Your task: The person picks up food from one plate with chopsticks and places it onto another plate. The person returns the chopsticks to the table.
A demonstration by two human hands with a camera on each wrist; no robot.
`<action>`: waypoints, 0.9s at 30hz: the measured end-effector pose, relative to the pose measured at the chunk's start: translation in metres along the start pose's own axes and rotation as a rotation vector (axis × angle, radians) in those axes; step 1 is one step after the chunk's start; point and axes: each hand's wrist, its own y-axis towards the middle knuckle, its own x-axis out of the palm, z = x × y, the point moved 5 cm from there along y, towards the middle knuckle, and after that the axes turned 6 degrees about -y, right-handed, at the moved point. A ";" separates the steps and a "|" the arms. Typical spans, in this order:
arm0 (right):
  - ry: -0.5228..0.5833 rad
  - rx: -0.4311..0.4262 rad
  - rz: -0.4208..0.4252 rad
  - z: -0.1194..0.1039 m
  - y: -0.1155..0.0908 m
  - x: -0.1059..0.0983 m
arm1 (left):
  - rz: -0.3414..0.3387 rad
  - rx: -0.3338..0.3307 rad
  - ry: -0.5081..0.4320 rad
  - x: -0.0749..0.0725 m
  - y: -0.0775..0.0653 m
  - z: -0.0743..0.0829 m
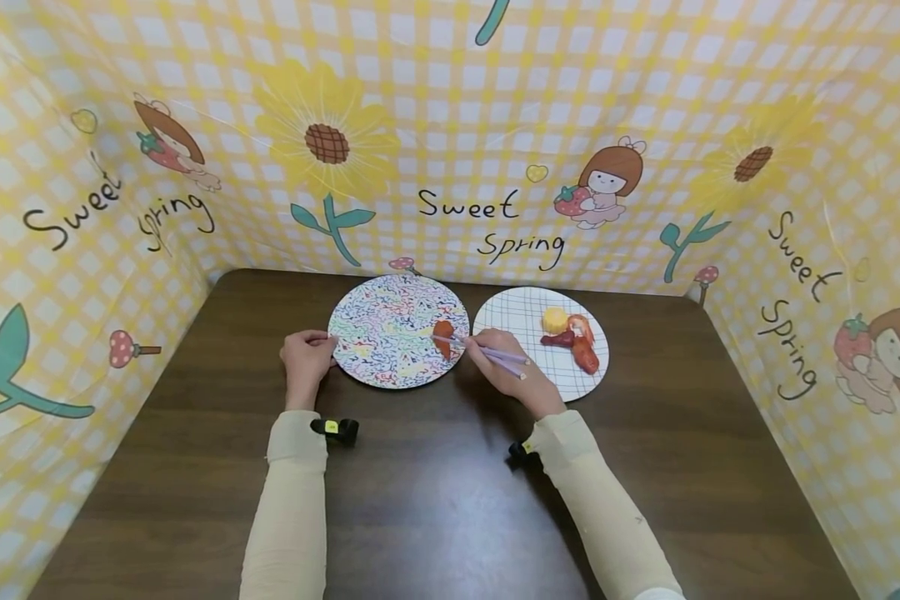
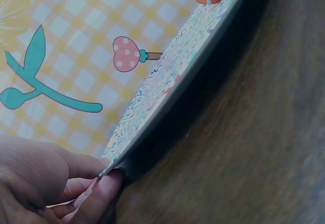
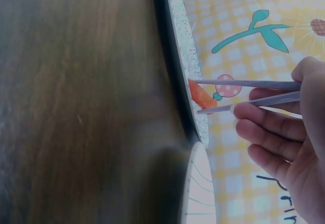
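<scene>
While your left fingers (image 2: 84,165) pinch the patterned plate (image 1: 378,321) at nine o'clock, chopsticks (image 3: 254,84) your right fingers (image 3: 277,122) grip could, unevenly pressed, flip the food (image 1: 445,327) at three.

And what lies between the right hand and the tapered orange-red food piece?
Two slim lilac chopsticks bridge that gap, clearest in the right wrist view.

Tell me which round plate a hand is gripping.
The round white plate with multicoloured squiggles: the left hand pinches its rim. The round white grid-lined plate has no hand gripping it.
</scene>
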 end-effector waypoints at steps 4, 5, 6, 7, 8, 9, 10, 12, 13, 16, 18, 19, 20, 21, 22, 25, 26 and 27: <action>0.006 0.001 -0.013 0.001 -0.004 -0.002 | -0.001 -0.001 0.002 0.000 0.000 0.001; -0.001 0.002 -0.014 0.003 -0.005 -0.001 | -0.001 0.000 0.005 0.000 0.000 0.001; -0.008 0.002 -0.011 0.004 -0.006 -0.001 | -0.003 0.000 0.008 -0.001 0.000 0.000; -0.011 0.002 -0.005 0.005 -0.007 -0.001 | -0.004 0.000 0.012 -0.001 0.000 0.000; -0.019 -0.001 0.000 0.007 -0.008 -0.001 | -0.004 -0.001 0.017 -0.001 0.001 0.000; -0.027 -0.012 0.015 0.007 -0.009 -0.003 | -0.007 -0.001 0.020 -0.001 0.000 0.000; -0.040 -0.020 0.026 0.007 -0.010 -0.004 | -0.008 -0.002 0.020 -0.001 0.000 0.000; -0.053 -0.042 0.055 0.006 -0.013 -0.008 | -0.011 -0.002 0.021 -0.001 0.000 0.001; -0.062 -0.051 0.069 0.006 -0.015 -0.010 | -0.012 -0.003 0.021 -0.001 0.000 0.001; -0.081 -0.054 0.102 0.006 -0.021 -0.019 | -0.011 -0.011 0.026 0.000 -0.001 0.001; -0.082 -0.046 0.124 0.009 -0.025 -0.025 | -0.012 -0.016 0.031 0.000 -0.001 0.001; -0.085 -0.040 0.135 0.010 -0.027 -0.028 | -0.012 -0.017 0.034 0.000 -0.001 0.000; -0.088 -0.034 0.148 0.012 -0.029 -0.031 | -0.011 -0.018 0.036 0.000 -0.001 0.000; -0.089 -0.029 0.162 0.015 -0.030 -0.034 | -0.011 -0.017 0.036 0.000 -0.001 0.000; -0.099 -0.025 0.174 0.017 -0.032 -0.037 | -0.010 -0.013 0.037 0.000 0.000 0.000; -0.121 -0.009 0.210 0.022 -0.037 -0.046 | -0.002 -0.003 0.038 0.000 0.000 -0.001; -0.129 -0.004 0.225 0.024 -0.039 -0.049 | 0.000 -0.002 0.038 0.000 0.000 -0.001; -0.142 0.001 0.237 0.026 -0.041 -0.052 | 0.002 -0.001 0.040 0.000 0.000 -0.001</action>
